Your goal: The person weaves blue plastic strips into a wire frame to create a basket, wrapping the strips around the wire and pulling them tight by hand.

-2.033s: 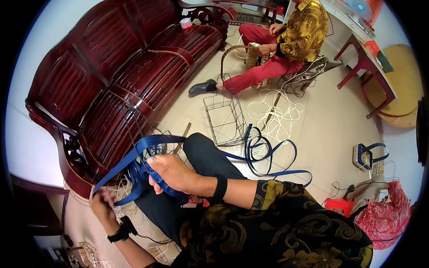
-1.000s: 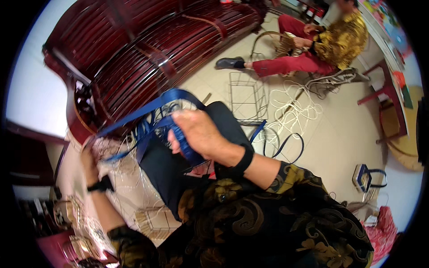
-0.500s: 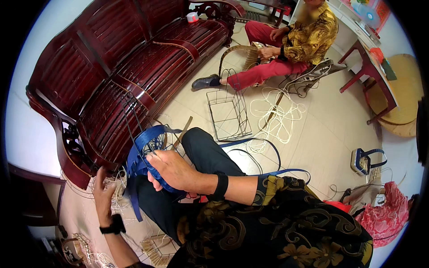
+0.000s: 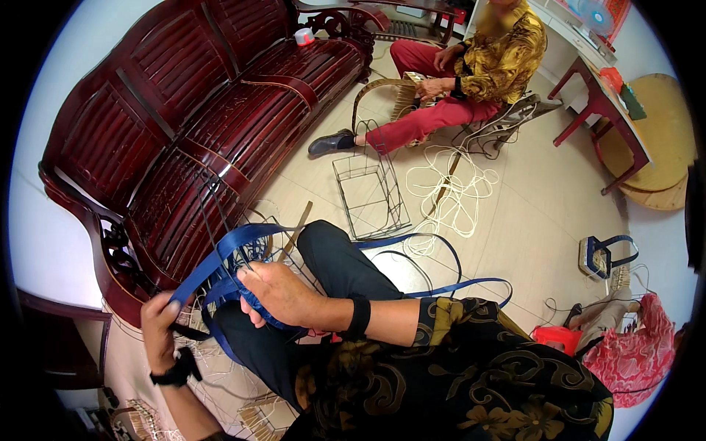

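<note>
My left hand (image 4: 157, 323) pinches a flat, shiny blue strap (image 4: 206, 270) between thumb and fingers, out to the left of my knee. The strap runs up in a slant and bends over the top of a dark wire basket frame (image 4: 209, 209). My right hand (image 4: 273, 292) is closed round the blue-woven part (image 4: 257, 305) of that frame, above my lap; its thumb lies on top. Blue strips hang around the frame beside my thigh. What lies inside my right palm is hidden.
A dark red wooden bench (image 4: 213, 140) stands at the left. Ahead, a bare wire frame (image 4: 370, 192) and a heap of white cord (image 4: 452, 191) lie on the floor. A seated person (image 4: 507, 59) works on a basket. A small blue-handled basket (image 4: 594, 257) sits at the right.
My left hand, empty and blurred before, now holds the blue strap, which is drawn out leftward. My right hand keeps its grip. The whole view has shifted slightly.
</note>
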Demonstrator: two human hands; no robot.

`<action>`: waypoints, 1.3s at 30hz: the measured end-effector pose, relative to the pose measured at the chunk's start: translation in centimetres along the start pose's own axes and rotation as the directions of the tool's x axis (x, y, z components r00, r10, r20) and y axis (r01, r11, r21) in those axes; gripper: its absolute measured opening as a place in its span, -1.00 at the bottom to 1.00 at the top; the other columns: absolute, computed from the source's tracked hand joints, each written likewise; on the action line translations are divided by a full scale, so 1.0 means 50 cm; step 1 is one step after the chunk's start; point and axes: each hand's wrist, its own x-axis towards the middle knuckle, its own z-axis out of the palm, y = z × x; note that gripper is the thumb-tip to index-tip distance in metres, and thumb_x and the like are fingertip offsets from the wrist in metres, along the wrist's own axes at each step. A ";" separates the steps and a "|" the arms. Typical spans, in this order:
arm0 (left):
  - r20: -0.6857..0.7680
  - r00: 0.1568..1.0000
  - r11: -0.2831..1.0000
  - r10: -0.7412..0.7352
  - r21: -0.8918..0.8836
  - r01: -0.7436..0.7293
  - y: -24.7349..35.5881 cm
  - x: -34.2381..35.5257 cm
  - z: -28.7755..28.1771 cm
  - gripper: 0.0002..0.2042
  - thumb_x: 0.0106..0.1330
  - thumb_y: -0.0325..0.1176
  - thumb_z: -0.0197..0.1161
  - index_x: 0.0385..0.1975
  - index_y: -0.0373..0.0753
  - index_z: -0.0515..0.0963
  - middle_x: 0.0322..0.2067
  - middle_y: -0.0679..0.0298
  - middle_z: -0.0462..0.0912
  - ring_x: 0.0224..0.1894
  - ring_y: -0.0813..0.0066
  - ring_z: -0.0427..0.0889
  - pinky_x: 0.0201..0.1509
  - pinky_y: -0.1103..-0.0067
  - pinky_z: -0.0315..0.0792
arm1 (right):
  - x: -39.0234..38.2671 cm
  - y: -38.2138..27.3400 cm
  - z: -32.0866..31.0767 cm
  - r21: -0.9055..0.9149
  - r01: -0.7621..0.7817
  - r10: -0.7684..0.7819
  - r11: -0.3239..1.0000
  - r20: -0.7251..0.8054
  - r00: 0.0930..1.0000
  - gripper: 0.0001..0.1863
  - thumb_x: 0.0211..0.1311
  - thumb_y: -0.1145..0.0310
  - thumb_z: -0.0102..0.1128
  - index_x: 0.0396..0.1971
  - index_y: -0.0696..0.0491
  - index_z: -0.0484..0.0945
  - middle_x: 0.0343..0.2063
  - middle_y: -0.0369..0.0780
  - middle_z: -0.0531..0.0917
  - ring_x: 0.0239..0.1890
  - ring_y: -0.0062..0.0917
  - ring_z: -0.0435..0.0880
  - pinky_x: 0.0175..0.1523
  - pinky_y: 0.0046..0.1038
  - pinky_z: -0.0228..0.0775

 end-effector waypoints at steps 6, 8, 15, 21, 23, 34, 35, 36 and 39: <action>-0.254 0.824 0.749 -0.506 -0.604 0.273 -0.359 -0.462 -0.417 -0.73 0.24 -0.20 0.25 -0.24 -0.27 0.49 -0.38 0.26 0.61 -0.32 0.34 0.63 -0.09 0.38 0.52 | 0.002 0.004 -0.006 0.070 0.005 -0.006 0.998 0.021 1.000 -0.60 0.52 0.18 -0.25 -0.46 0.16 0.35 -0.62 -0.20 0.56 -0.64 -0.56 0.57 -0.46 -0.51 0.45; -0.526 0.455 0.694 -0.719 -0.573 0.436 -0.417 -0.570 -0.419 -0.70 0.26 -0.19 0.24 -0.18 -0.28 0.48 -0.32 0.24 0.60 -0.26 0.34 0.62 -0.06 0.40 0.50 | 0.000 -0.004 -0.004 0.032 0.015 -0.016 0.999 0.038 0.999 -0.59 0.51 0.18 -0.27 -0.46 0.16 0.36 -0.64 -0.21 0.56 -0.65 -0.55 0.57 -0.46 -0.51 0.44; -0.709 0.433 0.772 -0.557 -0.248 0.586 -0.407 -0.403 -0.292 -0.59 0.33 -0.15 0.17 0.01 -0.34 0.45 -0.12 0.19 0.59 -0.05 0.35 0.57 0.06 0.44 0.41 | -0.004 0.001 -0.007 0.036 0.007 -0.008 0.999 0.014 1.000 -0.60 0.50 0.19 -0.25 -0.44 0.18 0.39 -0.63 -0.21 0.56 -0.64 -0.55 0.58 -0.44 -0.52 0.45; -0.095 0.985 0.958 -0.144 -0.261 0.115 -0.032 -0.048 0.033 -0.51 0.36 -0.13 0.16 0.13 -0.40 0.44 0.02 0.12 0.57 0.10 0.38 0.54 0.14 0.50 0.36 | -0.013 -0.018 0.003 -0.041 0.003 -0.003 0.999 0.012 1.000 -0.59 0.50 0.18 -0.23 -0.42 0.19 0.39 -0.60 -0.21 0.58 -0.64 -0.57 0.58 -0.46 -0.50 0.47; 0.067 0.996 0.961 -0.051 -0.268 0.067 0.032 0.023 0.113 -0.54 0.32 -0.18 0.23 0.08 -0.40 0.48 -0.05 0.12 0.60 0.03 0.44 0.56 0.09 0.56 0.39 | -0.004 -0.005 0.007 -0.019 0.008 -0.008 1.000 -0.004 1.000 -0.59 0.50 0.18 -0.23 -0.42 0.19 0.40 -0.60 -0.21 0.58 -0.65 -0.57 0.58 -0.48 -0.51 0.48; 0.168 0.967 0.914 -0.192 -0.328 0.238 0.067 0.036 0.102 -0.83 0.20 -0.32 0.35 -0.40 -0.28 0.54 -0.62 0.48 0.46 -0.62 0.77 0.33 -0.53 0.77 0.20 | -0.014 -0.014 0.016 -0.033 -0.014 0.013 0.999 -0.026 1.000 -0.60 0.50 0.18 -0.18 -0.42 0.19 0.42 -0.62 -0.21 0.58 -0.66 -0.58 0.57 -0.50 -0.52 0.48; 0.138 0.973 0.910 -0.184 -0.350 0.221 0.061 0.020 0.094 -0.82 0.22 -0.29 0.33 -0.41 -0.26 0.54 -0.67 0.52 0.40 -0.68 0.79 0.24 -0.60 0.76 0.08 | -0.012 -0.013 0.020 -0.023 -0.023 0.022 0.999 -0.043 0.999 -0.60 0.50 0.19 -0.17 -0.44 0.18 0.43 -0.61 -0.20 0.58 -0.65 -0.57 0.57 -0.49 -0.51 0.48; 0.057 0.984 0.939 -0.166 -0.297 0.176 0.043 -0.007 0.066 -0.80 0.25 -0.24 0.28 -0.43 -0.25 0.53 -0.66 0.51 0.40 -0.68 0.79 0.24 -0.60 0.76 0.08 | 0.000 0.002 0.033 0.012 -0.032 0.032 0.999 -0.005 0.999 -0.60 0.50 0.20 -0.16 -0.45 0.18 0.43 -0.61 -0.19 0.59 -0.64 -0.56 0.58 -0.48 -0.51 0.49; -0.010 0.995 0.993 -0.098 -0.073 0.097 0.042 -0.038 0.034 -0.76 0.29 -0.21 0.23 -0.31 -0.29 0.57 -0.52 0.45 0.51 -0.54 0.72 0.39 -0.46 0.74 0.22 | 0.003 0.008 0.027 0.002 -0.030 0.030 1.000 -0.041 0.999 -0.59 0.50 0.23 -0.16 -0.46 0.21 0.48 -0.61 -0.19 0.59 -0.63 -0.53 0.56 -0.44 -0.47 0.49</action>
